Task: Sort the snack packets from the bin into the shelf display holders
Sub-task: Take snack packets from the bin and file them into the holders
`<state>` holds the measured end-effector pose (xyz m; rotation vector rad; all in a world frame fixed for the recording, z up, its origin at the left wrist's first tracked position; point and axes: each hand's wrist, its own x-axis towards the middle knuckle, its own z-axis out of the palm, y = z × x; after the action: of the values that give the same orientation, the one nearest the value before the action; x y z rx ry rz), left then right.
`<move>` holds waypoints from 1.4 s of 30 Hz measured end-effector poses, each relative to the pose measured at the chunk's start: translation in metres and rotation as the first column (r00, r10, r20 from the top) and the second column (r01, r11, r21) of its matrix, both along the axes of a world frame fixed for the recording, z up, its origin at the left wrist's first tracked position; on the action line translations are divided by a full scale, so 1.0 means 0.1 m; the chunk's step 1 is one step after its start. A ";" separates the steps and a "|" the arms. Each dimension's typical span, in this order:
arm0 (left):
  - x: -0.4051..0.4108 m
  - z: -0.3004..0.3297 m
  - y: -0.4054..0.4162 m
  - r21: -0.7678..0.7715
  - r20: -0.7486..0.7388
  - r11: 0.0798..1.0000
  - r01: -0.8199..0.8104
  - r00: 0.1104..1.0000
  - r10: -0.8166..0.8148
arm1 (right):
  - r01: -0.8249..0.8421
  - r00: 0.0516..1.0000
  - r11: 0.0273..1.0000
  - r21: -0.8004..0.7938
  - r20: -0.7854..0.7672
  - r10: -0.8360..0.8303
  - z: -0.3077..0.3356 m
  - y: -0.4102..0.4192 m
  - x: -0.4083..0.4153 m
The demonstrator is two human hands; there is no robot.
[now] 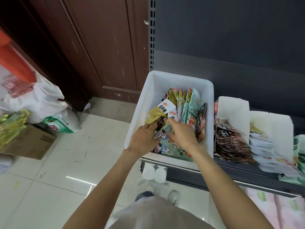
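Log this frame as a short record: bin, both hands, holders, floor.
bin: white plastic bin on the shelf edge, holding mixed snack packets
left hand: left hand in the bin, fingers on the packets
right hand: right hand in the bin, over a mint-green packet; grip unclear
holders: white display holders right of the bin, partly filled
floor: cardboard box, white bags

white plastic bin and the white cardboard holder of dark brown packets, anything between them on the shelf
Nothing shows between them in the head view: the white plastic bin stands right beside the white cardboard holder of dark brown packets, with only a narrow dark gap.
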<state>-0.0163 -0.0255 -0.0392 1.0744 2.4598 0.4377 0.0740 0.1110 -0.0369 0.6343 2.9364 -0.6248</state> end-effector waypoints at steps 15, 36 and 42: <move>-0.09 0.33 0.10 0.321 0.822 0.840 -0.438 0.570 -0.017 | 0.253 0.424 0.297 -0.921 -0.170 -0.889 0.53 0.16 0.23; 0.80 1.23 1.26 0.716 0.226 0.672 0.189 0.848 -0.479 | 0.498 0.599 0.841 -0.211 -0.618 -0.510 0.95 0.31 1.46; 1.66 0.80 2.06 0.593 0.174 0.691 0.412 0.773 -0.611 | 0.656 0.196 0.624 -0.424 -0.703 -0.684 0.83 0.86 2.51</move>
<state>0.1493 0.1801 0.0407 1.6739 1.6186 1.0491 0.3254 0.1968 0.0461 2.3179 3.2086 -1.3678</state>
